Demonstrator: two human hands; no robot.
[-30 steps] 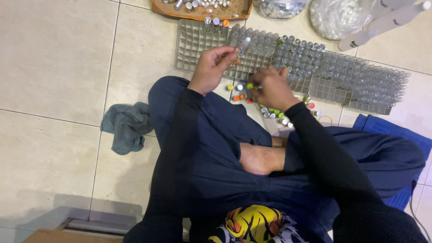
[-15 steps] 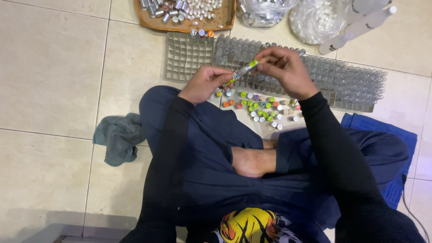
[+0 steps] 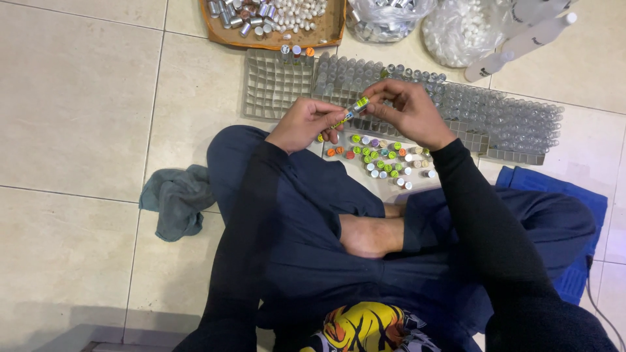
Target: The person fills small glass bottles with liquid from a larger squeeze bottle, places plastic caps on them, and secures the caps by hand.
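Between my two hands, above the grid tray, sits a thin vial [image 3: 352, 111] with a green-yellow band, tilted, low end left. Left hand [image 3: 301, 124] fingers pinch its lower end; right hand [image 3: 405, 111] fingers pinch the upper end. Both clenched on it, vial off the floor.

Just below the hands: loose caps [image 3: 381, 160] on the tile, green, orange, white, a few purple, scattered near my knee.

Behind the hands: grey grid tray [image 3: 274, 85], left part bare cells, three capped vials at its top edge. Further right, rows of clear vials [image 3: 508, 117] standing in the grid.

Top: wooden tray [image 3: 329, 32] with white caps and metal caps. Right of it two clear bags [image 3: 456, 32], one with metal parts, one with white caps. White bottles [image 3: 528, 39] lying at top right.

Floor is beige tile. Grey rag [image 3: 176, 199] left of my left knee. Blue cloth [image 3: 554, 189] under my right leg. I'm sitting cross-legged, dark trousers, black sleeves.
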